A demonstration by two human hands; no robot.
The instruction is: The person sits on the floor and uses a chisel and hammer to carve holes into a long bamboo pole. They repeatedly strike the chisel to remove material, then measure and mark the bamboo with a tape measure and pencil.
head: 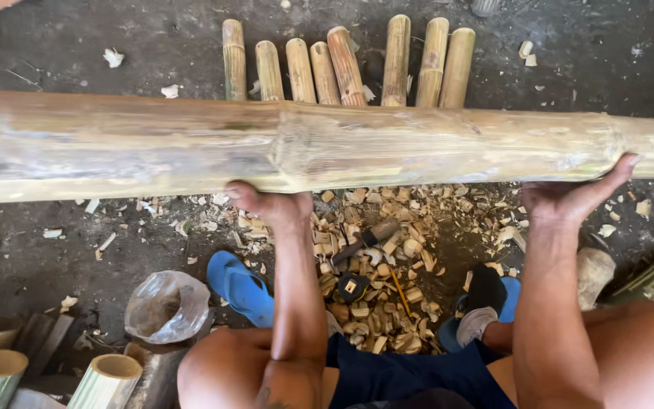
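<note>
A big bamboo pole (pixel 327 148) lay sideways in front of the person, above the ground. The left hand (pixel 270 203) was curled under the near side of the pole, close to its knobby ring, holding it up. The right hand (pixel 577 195) was open and cupped against the pole further along, thumb up on its side. Wood chips (pixel 387 265) and a hammer (pixel 365 241) lay below the pole, between both arms.
</note>
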